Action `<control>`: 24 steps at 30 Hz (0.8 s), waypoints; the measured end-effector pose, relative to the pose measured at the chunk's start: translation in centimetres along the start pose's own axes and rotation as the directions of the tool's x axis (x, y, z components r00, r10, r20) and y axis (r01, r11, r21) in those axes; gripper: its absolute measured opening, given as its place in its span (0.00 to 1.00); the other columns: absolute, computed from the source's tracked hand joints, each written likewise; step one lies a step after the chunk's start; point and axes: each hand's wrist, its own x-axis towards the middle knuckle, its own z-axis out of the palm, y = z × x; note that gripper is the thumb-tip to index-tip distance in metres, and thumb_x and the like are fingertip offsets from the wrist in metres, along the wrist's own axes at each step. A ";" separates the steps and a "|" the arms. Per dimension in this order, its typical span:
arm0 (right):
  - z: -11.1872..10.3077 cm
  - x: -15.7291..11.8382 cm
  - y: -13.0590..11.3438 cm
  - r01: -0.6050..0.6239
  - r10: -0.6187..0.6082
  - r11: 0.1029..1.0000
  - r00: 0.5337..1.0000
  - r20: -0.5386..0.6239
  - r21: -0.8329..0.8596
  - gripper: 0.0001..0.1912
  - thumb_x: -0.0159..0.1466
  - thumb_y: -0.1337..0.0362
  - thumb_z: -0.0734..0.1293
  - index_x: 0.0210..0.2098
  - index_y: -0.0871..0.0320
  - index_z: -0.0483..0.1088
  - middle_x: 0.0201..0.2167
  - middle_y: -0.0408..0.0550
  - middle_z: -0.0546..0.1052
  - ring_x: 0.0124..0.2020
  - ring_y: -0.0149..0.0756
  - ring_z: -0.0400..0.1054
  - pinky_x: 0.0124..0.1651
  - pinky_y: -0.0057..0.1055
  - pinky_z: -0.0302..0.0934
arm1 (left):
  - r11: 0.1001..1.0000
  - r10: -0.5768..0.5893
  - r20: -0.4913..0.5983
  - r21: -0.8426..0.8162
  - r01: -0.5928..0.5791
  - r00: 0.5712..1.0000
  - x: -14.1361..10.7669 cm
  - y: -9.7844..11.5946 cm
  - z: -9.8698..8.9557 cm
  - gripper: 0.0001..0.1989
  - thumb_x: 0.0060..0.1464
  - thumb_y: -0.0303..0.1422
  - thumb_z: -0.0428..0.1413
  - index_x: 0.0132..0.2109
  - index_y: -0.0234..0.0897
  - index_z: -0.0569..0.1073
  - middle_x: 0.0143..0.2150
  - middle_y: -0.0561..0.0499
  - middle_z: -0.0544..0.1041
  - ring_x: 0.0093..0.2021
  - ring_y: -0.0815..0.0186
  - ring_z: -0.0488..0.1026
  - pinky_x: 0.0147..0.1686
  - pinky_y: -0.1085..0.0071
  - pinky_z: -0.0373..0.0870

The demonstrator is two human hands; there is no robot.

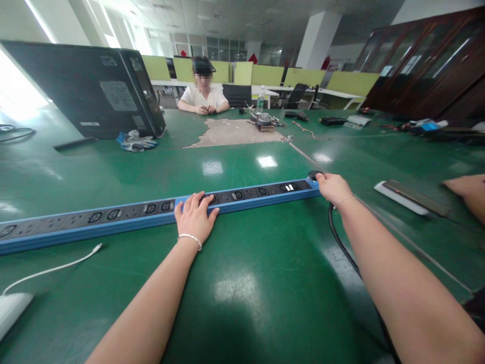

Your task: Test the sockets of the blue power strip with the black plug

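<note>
A long blue power strip point(250, 202) with a black face and rows of sockets lies slantwise across the green table. My left hand point(197, 215) rests on its middle, fingers spread over the top and thumb along the near edge. At the strip's right end my right hand point(334, 188) is closed around the black power cable point(338, 237), by a dark fitting point(314, 175) at the strip's tip. The cable hangs from under that hand and runs down toward the near edge. My fingers hide the exact grip.
A person point(203, 93) sits across the table point(242, 247). Gloves point(136, 141) lie beside a black computer case point(113, 93) at left. A white cable point(56, 270) lies near left; a phone-like slab on a white bar point(411, 197) and another person's arm point(468, 194) are at right.
</note>
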 end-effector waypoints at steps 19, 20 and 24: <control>0.6 1.4 3.5 -0.076 0.068 0.994 0.992 0.107 0.076 0.20 0.66 0.57 0.53 0.49 0.62 0.67 0.31 0.53 0.76 0.26 0.37 0.69 0.31 0.29 0.59 | 1.000 0.011 -0.007 0.022 -0.010 1.000 0.0 -0.1 0.2 0.21 0.57 0.44 0.47 0.55 0.47 0.68 0.60 0.48 0.66 0.60 0.55 0.60 0.59 0.51 0.47; 0.8 1.4 3.4 -0.078 0.071 0.995 0.992 0.108 0.067 0.20 0.66 0.57 0.53 0.49 0.62 0.67 0.31 0.54 0.76 0.28 0.38 0.70 0.32 0.30 0.59 | 1.000 0.011 -0.005 0.021 -0.011 1.000 0.0 -0.1 0.2 0.21 0.57 0.44 0.47 0.55 0.47 0.68 0.60 0.48 0.66 0.60 0.55 0.60 0.59 0.51 0.47; 1.4 1.4 3.1 -0.071 0.069 0.997 0.994 0.084 0.025 0.21 0.66 0.56 0.53 0.48 0.62 0.67 0.38 0.58 0.76 0.38 0.43 0.71 0.37 0.32 0.60 | 1.000 0.010 0.000 0.021 -0.010 1.000 0.0 -0.1 0.1 0.21 0.57 0.44 0.46 0.55 0.47 0.68 0.60 0.48 0.67 0.61 0.55 0.59 0.60 0.51 0.46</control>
